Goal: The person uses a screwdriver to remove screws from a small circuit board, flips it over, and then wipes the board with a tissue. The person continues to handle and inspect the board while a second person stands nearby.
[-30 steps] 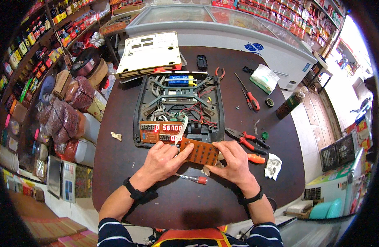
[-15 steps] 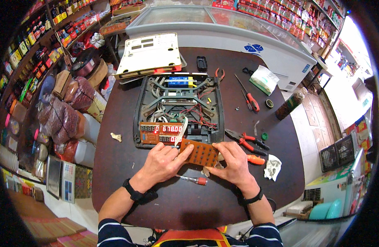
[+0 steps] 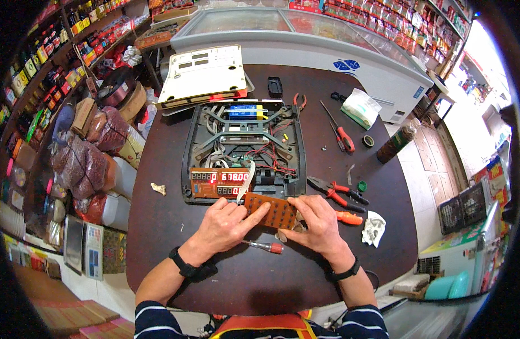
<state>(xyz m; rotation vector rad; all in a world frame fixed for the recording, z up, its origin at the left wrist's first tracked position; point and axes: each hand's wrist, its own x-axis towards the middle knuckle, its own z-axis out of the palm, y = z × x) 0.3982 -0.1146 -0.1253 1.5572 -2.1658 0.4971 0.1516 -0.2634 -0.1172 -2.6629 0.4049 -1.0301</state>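
An orange-brown keypad circuit board (image 3: 275, 213) with rows of small dark buttons is tilted between my hands. My right hand (image 3: 319, 223) pinches its right end between thumb and fingers. My left hand (image 3: 223, 226) is at the board's left end, index finger reaching over the buttons and other fingers curled; its thumb is mostly hidden. A white ribbon cable (image 3: 247, 182) runs from the keypad's left corner toward the opened scale base (image 3: 298, 152). On the base's near edge lies a display board (image 3: 203, 183) with lit red digits. Below the keypad rests a screwdriver with a clear-and-red handle (image 3: 275, 248).
Right of the base lie pliers (image 3: 342, 198), an orange-handled tool (image 3: 349, 218), a red screwdriver (image 3: 346, 138), crumpled tissue (image 3: 373, 229) and a bottle (image 3: 398, 141). The white scale cover (image 3: 203, 85) lies at the table's back left. A chest freezer (image 3: 305, 62) stands behind.
My left index finger has shifted right and up across the buttons. The keypad has moved slightly left and down. Small shifts of the whole view come with it.
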